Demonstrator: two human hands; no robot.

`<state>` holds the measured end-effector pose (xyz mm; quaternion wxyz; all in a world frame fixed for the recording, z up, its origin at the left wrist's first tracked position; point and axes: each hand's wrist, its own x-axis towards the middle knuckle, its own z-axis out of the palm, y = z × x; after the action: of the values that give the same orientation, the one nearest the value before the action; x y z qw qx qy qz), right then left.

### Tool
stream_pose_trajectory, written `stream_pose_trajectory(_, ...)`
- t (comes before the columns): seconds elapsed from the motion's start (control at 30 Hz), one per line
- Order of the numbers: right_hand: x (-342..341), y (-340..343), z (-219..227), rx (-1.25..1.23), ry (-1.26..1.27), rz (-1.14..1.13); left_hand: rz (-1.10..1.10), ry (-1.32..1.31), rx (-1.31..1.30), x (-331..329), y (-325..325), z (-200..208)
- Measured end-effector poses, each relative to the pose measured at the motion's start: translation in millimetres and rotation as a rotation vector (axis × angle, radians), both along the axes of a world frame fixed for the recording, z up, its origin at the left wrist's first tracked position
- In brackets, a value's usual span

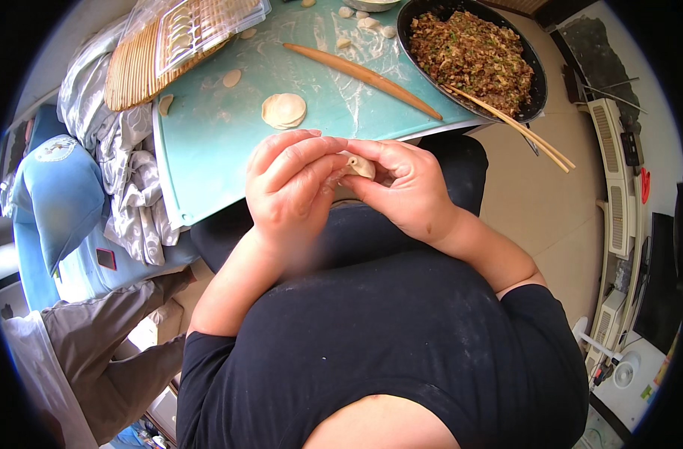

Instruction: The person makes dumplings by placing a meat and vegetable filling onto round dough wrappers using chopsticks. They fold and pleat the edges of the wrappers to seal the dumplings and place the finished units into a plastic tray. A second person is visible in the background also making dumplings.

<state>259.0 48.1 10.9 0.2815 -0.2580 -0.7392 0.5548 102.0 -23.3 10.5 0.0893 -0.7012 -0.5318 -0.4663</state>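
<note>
Between my two hands, just off the near edge of the green mat, is a small pale dumpling point(361, 166). My left hand point(295, 179) is closed, its floured fingers bent against the dumpling's left side. Thumb and fingers of my right hand point(406, 179) pinch it from the other side. My fingers hide much of the dumpling. On the mat beyond my left hand lies a small stack of round dough wrappers point(284, 111). A tapered wooden rolling pin point(364, 79) rests slantwise farther back.
A black pan of minced filling point(468, 56) stands at the mat's right edge, with chopsticks point(517, 127) jutting past its near rim. At the back left, a clear plastic tray point(206, 30) overlaps a slatted mat point(132, 78). Another person's trousered legs point(109, 344) are at lower left.
</note>
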Motion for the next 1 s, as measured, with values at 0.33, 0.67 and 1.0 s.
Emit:
stream_pose_trajectory(0.33, -2.6, -2.7, -7.7, -0.225, 0.122, 0.014, -0.034, 0.079, -0.018, -1.6, 4.1, 7.5)
stream_pose_trajectory(0.67, -2.1, -2.4, -4.0, -0.427, 0.110, 0.066, -0.064, -0.066, -0.083, -1.5, 1.0, -4.6)
stream_pose_trajectory(1.0, -11.3, 5.0, -5.6, -0.419, 0.249, 0.022, -0.373, -1.297, -0.633, 9.9, -3.7, -10.8)
